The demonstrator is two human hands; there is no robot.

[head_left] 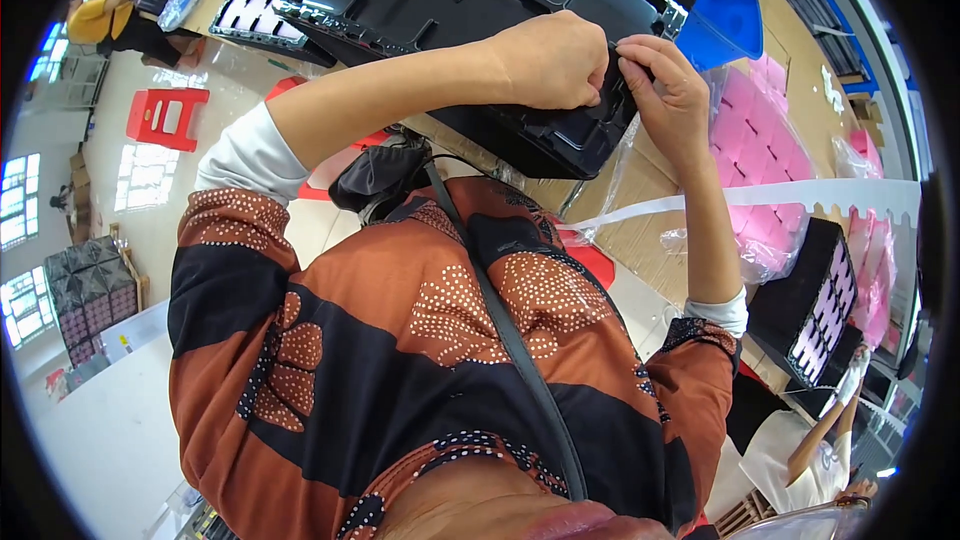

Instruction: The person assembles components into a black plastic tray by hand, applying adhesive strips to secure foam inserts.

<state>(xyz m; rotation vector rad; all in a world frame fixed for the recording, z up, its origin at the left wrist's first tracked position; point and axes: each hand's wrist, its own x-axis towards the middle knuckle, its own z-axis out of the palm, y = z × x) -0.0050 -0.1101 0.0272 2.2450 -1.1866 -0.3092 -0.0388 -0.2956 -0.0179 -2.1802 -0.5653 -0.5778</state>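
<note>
A large glossy black plastic tray (420, 5) with cross-shaped raised parts and slots lies in front of me at the top of the view. My left hand (555, 58) is closed over its near right part, fingers curled down against the black surface; whatever they grip is hidden beneath the hand. Close by on the right, my right hand (672, 95) has thumb and forefinger nearly together at the tray's right edge. Anything between those fingertips is too small to make out.
A blue bin (720, 5) stands just beyond the tray's right end. Pink blocks in clear film (755, 155) and a white toothed strip (760, 195) lie to the right, near another black tray (825, 305). A red stool (168, 118) is at left; other people work at both sides.
</note>
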